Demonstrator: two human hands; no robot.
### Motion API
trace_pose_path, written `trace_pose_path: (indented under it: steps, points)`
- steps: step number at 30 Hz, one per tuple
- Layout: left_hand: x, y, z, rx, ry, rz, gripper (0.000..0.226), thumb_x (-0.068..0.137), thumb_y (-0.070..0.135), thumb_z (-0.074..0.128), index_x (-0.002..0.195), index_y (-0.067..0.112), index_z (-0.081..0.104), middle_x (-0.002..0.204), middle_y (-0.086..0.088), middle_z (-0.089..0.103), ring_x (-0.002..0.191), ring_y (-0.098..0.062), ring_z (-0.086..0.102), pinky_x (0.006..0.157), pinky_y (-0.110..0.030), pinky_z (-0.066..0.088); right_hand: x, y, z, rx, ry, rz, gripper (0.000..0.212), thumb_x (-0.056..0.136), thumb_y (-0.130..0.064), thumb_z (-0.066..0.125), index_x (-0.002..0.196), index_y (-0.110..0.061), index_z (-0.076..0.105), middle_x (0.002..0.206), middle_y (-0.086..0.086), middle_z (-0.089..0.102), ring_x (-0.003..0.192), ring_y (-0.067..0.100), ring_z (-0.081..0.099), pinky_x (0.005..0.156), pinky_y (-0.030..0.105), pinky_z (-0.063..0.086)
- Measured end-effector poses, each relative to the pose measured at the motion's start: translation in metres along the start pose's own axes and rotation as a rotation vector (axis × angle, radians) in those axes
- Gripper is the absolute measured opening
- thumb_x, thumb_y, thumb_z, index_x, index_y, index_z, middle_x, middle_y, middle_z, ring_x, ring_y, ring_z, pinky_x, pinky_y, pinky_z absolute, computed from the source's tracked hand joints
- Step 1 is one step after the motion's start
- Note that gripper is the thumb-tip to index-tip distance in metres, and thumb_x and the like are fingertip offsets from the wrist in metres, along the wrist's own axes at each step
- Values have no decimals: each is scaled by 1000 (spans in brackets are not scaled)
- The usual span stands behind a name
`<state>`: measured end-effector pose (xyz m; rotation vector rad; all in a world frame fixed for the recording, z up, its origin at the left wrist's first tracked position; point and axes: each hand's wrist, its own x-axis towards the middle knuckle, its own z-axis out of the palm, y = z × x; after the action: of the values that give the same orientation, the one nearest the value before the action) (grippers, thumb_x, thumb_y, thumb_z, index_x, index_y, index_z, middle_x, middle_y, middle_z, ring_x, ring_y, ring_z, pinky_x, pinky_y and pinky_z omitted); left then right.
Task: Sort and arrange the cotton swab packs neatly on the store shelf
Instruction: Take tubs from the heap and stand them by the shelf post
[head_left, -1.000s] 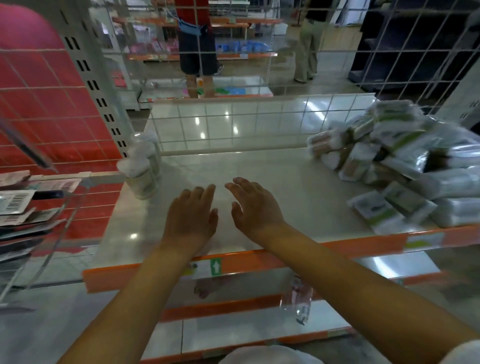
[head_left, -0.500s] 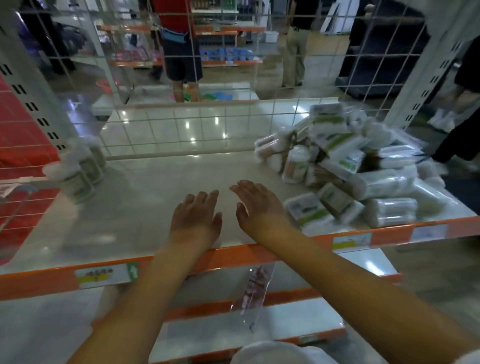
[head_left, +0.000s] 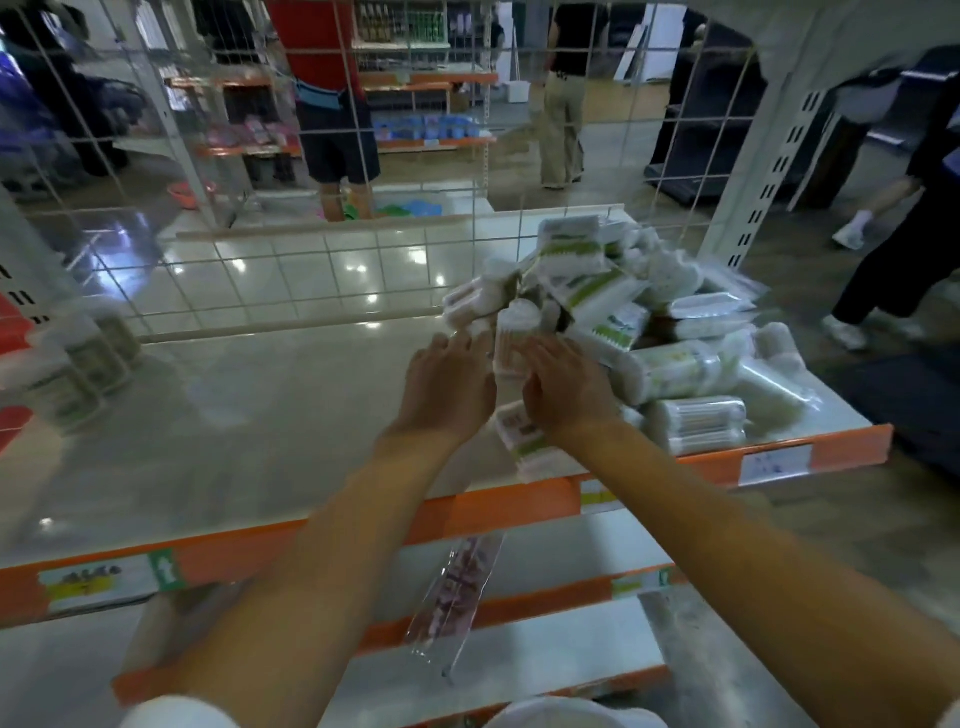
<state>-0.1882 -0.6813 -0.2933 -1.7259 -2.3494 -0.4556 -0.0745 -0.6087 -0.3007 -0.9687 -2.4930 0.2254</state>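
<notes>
so both hands have slid over from the bare middle of the shelf (head_left: 218, 415) to the pile, left hand (head_left: 451, 384) and right hand (head_left: 563, 387) with fingers loosely spread, touching a swab tub (head_left: 511, 338) without gripping, messy heap of packs (head_left: 649, 332) behind, sorting's barely begun.

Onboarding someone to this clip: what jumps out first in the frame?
The jumbled heap of cotton swab packs on the right end of the top shelf. Both hands reach its near-left edge, left hand and right hand flanking one upright round tub. A few tubs stand at far left.
</notes>
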Motion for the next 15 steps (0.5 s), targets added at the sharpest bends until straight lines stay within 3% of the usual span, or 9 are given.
trace_pose_path:
  steps: [3, 7, 10, 13, 15]
  points:
    - [20, 9, -3, 15, 33, 22, 37, 87, 19, 51, 124, 12, 50, 123, -9, 55, 112, -29, 49, 85, -37, 40, 9, 9, -5, 44, 48, -100, 39, 75, -7, 34, 101, -2, 63, 101, 16, 64, 92, 36, 60, 74, 41, 51]
    - [40, 11, -2, 33, 17, -11, 43, 88, 21, 52, 129, 11, 46, 123, -9, 56, 113, -31, 49, 87, -39, 42, 34, 13, -7, 15, -7, -194, 39, 75, 2, 51, 113, 3, 58, 115, 20, 58, 111, 37, 52, 96, 48, 44]
    - [52, 7, -3, 32, 9, -59, 42, 87, 22, 52, 127, 12, 47, 125, -7, 56, 113, -29, 50, 89, -38, 42, 63, 13, -3, -49, -37, -254, 48, 74, 2, 62, 121, 1, 54, 123, 17, 56, 118, 32, 50, 105, 42, 37]
    - [59, -2, -4, 78, -11, -76, 41, 87, 24, 53, 125, 11, 48, 121, -8, 57, 109, -29, 51, 85, -38, 43, 87, 10, 6, -178, -154, -196, 58, 81, -14, 62, 134, -8, 40, 136, 10, 43, 128, 26, 38, 107, 40, 33]
    - [63, -8, -1, 102, -26, -88, 43, 87, 24, 53, 127, 11, 47, 120, -9, 57, 108, -28, 52, 83, -37, 43, 94, 13, 13, -265, -188, -205, 58, 84, -21, 59, 136, -8, 36, 133, 12, 44, 124, 28, 41, 102, 44, 38]
